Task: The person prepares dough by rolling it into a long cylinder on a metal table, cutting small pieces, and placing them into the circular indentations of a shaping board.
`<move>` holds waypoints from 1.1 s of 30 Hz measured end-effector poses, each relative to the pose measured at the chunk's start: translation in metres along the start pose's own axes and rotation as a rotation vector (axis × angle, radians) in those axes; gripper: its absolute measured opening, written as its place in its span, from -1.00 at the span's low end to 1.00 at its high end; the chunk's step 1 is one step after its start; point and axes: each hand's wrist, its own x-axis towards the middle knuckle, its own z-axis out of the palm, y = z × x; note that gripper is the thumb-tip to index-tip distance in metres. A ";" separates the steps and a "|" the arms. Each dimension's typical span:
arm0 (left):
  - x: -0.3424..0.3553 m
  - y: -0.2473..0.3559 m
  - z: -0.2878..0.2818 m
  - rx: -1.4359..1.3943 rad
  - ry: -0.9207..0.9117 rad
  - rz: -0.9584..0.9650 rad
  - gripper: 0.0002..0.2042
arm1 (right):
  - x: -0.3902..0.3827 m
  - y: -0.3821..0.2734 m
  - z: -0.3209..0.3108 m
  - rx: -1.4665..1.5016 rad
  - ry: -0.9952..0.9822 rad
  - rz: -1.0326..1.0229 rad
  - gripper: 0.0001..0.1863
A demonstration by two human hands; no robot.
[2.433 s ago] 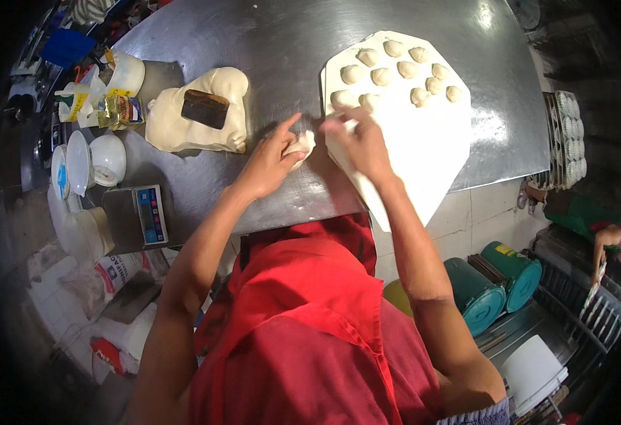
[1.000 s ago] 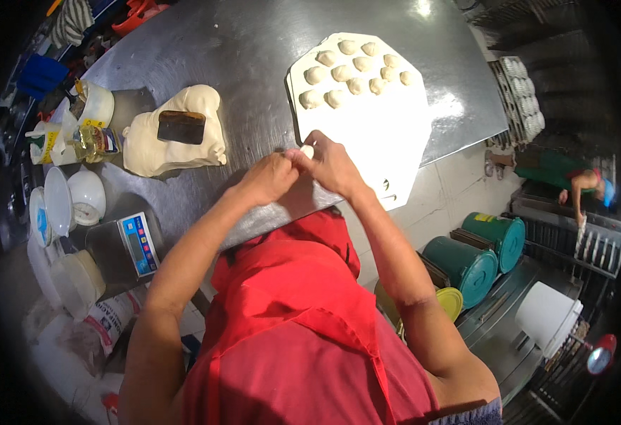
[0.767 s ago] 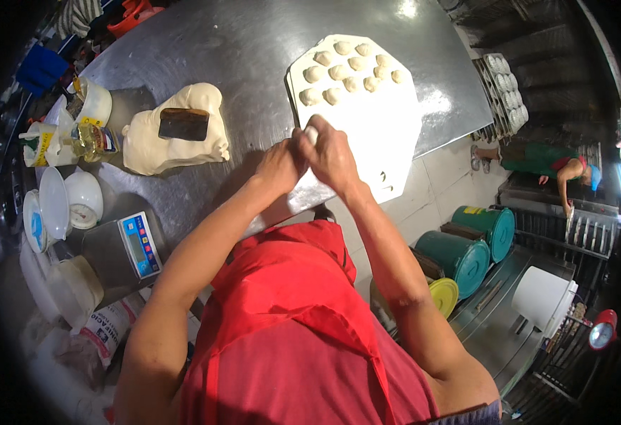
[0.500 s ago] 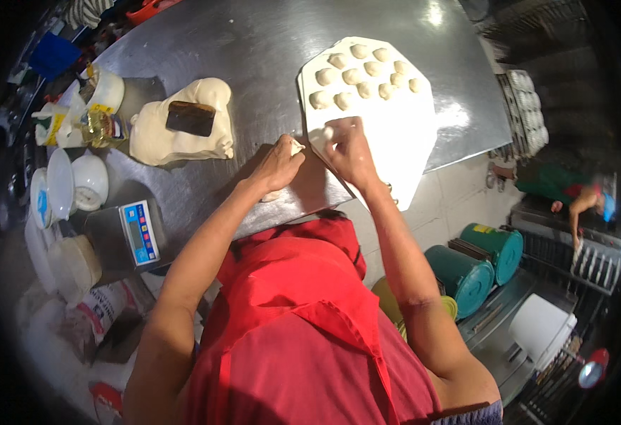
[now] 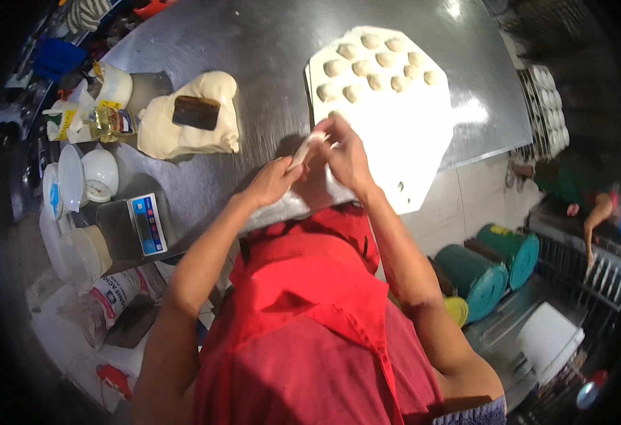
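Observation:
Between my two hands stretches a piece of dough (image 5: 306, 150), held over the table at the left edge of the white board. Closed around its lower end is my left hand (image 5: 273, 181). The fingers of my right hand (image 5: 344, 152) pinch its upper end. The white board (image 5: 410, 142) bears several round dough balls (image 5: 361, 68) in rows on its far part; another lies just beyond my right fingers, partly hidden by them. Left of my hands a large mass of dough (image 5: 222, 88) rests on the table, with a dark rectangular dough scraper (image 5: 196, 112) lying on it.
The steel table (image 5: 275, 57) runs beneath everything. A digital scale (image 5: 147, 223) stands at its near left, with white tubs (image 5: 101, 168) and an oil bottle (image 5: 110, 122) beyond. On the right are stacked egg trays (image 5: 548, 110), green lidded bins (image 5: 473, 276) and another person (image 5: 597, 205).
My right hand has left the board and come to my left hand; dough now spans both. A dough ball shows beyond my right fingers. The whole view has shifted slightly.

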 end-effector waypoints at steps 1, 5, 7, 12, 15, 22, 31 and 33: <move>0.004 0.001 -0.003 0.034 -0.044 -0.009 -0.70 | 0.000 -0.001 -0.002 -0.032 -0.086 0.155 -0.65; -0.005 0.039 0.010 0.280 0.153 0.248 -0.71 | -0.034 -0.023 0.006 -0.309 -0.099 0.199 -0.47; -0.005 0.065 0.006 0.303 0.129 0.271 -0.71 | -0.032 -0.048 0.003 -0.288 -0.009 0.231 -0.49; 0.043 0.028 0.019 0.419 0.149 0.355 -0.69 | -0.036 -0.058 0.013 -0.035 -0.024 0.080 -0.71; 0.052 -0.002 0.002 0.033 -0.023 0.217 -0.62 | -0.035 -0.078 0.022 -0.200 -0.083 -0.087 -0.76; 0.052 0.010 0.032 0.122 0.120 -0.065 -0.61 | 0.009 0.046 -0.084 -0.291 0.145 0.097 -0.58; 0.025 0.060 0.016 -0.165 0.170 0.044 -0.44 | -0.005 -0.002 -0.050 -0.022 -0.124 0.172 -0.63; 0.023 0.043 0.013 -0.103 0.183 0.125 -0.65 | -0.007 -0.024 -0.040 0.009 -0.189 0.105 -0.74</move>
